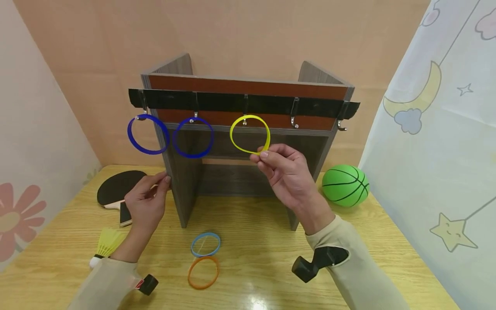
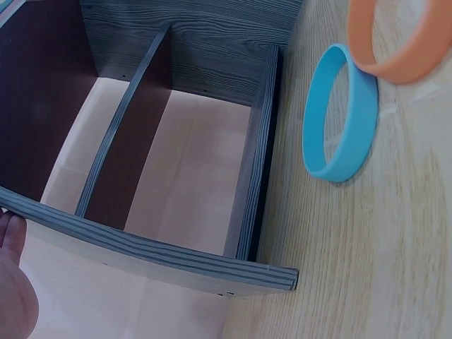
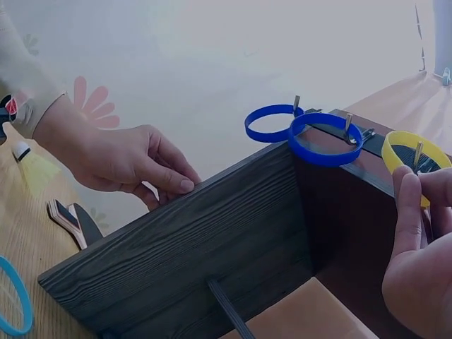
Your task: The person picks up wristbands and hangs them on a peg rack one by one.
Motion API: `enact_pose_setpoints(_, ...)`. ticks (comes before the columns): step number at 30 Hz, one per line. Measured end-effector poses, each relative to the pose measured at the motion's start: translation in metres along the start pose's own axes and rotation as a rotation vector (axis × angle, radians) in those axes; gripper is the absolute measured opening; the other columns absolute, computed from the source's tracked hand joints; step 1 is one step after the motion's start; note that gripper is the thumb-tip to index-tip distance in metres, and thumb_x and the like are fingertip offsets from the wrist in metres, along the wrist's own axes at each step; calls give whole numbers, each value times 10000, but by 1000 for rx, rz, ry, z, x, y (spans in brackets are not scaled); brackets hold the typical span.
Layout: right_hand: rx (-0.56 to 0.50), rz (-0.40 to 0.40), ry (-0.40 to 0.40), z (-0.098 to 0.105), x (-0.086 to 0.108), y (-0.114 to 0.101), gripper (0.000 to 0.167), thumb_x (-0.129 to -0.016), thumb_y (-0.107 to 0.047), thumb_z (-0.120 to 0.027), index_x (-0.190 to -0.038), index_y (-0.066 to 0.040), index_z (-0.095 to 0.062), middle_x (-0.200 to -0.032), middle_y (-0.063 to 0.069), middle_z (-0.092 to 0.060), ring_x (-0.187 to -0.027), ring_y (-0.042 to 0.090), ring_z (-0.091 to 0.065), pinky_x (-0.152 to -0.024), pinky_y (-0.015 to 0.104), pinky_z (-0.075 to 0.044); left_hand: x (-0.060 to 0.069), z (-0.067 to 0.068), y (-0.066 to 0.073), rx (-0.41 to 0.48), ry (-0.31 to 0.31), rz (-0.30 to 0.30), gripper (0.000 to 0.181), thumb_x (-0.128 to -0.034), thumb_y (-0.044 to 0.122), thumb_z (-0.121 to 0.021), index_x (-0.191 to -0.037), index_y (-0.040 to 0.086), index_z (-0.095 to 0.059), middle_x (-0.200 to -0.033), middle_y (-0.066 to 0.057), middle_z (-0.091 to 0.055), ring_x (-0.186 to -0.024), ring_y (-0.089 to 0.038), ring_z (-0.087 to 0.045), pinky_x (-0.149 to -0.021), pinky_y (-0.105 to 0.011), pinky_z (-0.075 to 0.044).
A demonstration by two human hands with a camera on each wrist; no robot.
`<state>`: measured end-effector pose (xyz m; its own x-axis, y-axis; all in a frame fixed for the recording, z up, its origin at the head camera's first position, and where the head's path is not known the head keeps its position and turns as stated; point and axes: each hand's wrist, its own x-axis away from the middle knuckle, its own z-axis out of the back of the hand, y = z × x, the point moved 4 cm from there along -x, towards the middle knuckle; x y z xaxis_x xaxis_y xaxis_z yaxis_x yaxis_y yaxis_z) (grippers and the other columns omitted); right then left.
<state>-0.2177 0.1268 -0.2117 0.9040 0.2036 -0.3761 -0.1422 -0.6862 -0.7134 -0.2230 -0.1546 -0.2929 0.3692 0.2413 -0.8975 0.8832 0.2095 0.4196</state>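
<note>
My right hand [image 1: 288,172] pinches a yellow wristband [image 1: 269,135] by its lower right edge, between thumb and fingers. The band is at the middle hook [image 1: 245,107], whose tip shows inside the loop. Two blue wristbands [image 1: 194,156] hang from the hooks to its left. On the outer side of the grey wooden shelf's left panel [image 1: 178,185], the fingertips of my left hand [image 1: 147,198] touch near the front edge, fingers loosely bent. The right wrist view shows the left hand [image 3: 131,159] by this panel and the yellow band [image 3: 409,140] against the right fingers.
A light blue wristband [image 1: 206,234] and an orange one [image 1: 203,287] lie on the table before the shelf. Left are a table tennis bat [image 1: 120,185] and a yellow shuttlecock [image 1: 108,242]. A green ball [image 1: 345,185] sits right. Two right-hand hooks [image 1: 295,114] hold no band.
</note>
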Motion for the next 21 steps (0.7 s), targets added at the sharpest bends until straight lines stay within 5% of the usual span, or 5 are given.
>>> enact_pose_setpoints(7, 4, -4, 21, 5, -2, 5, 245, -869, 156, -480, -786, 1, -651, -820, 144, -655, -766, 250, -690, -692, 226, -555, 1, 0, -1, -5, -6, 6, 134, -752, -259, -602, -864, -209, -654, -720, -258, -607, -662, -96, -615, -670, -169, -536)
enact_pose_setpoints(16, 28, 2, 32, 7, -2, 12, 239, -881, 145, -495, -809, -15, -658, -831, 138, -655, -759, 239, -687, -678, 230, -557, 7, 5, -22, 8, 6, 14, 177, -739, -268, -613, -881, -180, -672, -731, -223, -625, -674, -86, -620, -662, -173, -539)
enact_pose_setpoints(21, 46, 11, 32, 5, -2, 14, 237, -885, 140, -499, -822, -24, -658, -815, 141, -666, -740, 227, -684, -675, 233, -559, 4, 3, -11, 15, -2, 5, 133, -759, -243, -615, -876, -199, -661, -732, -247, -618, -674, -94, -622, -670, -176, -539)
